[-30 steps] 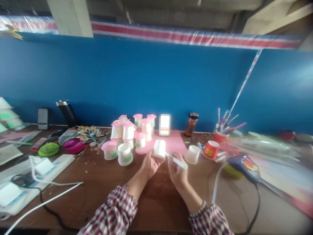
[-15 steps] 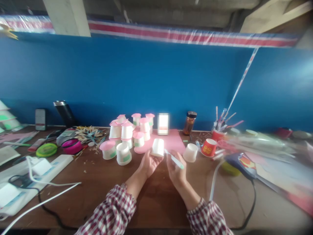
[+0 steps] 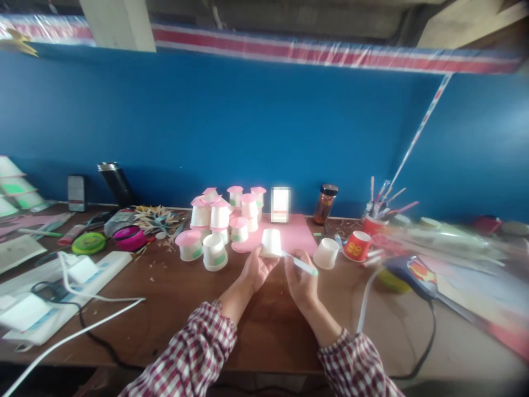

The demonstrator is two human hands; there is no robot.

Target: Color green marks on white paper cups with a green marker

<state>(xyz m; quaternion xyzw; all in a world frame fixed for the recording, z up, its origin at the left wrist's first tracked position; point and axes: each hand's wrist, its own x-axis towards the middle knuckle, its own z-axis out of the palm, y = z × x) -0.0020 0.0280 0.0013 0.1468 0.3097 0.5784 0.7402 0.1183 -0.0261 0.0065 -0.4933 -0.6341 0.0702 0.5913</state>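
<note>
My left hand (image 3: 257,268) grips a white paper cup (image 3: 271,243) upside down, fingers under its rim, a little above the table. My right hand (image 3: 302,278) is closed around a white marker (image 3: 303,266) with a pale green end. The marker's tip points at the cup's lower right side; whether it touches cannot be made out. Beside the right hand stands another white paper cup (image 3: 325,253). Left of my hands sit stacked white cups (image 3: 214,251) with a green patch, next to a cup with a pink paper top (image 3: 190,246).
Behind are several pink-topped cups (image 3: 220,215) and a pink sheet (image 3: 295,232). A red cup (image 3: 357,246), a brown bottle (image 3: 326,204) and a glue gun (image 3: 409,274) lie to the right. At left are a power strip (image 3: 111,267) with cables and a magenta tape roll (image 3: 129,237).
The held cup now stands straighter than before, and the marker lies flatter beside it. The whole view has shifted slightly, so the scene sits a bit higher and further right.
</note>
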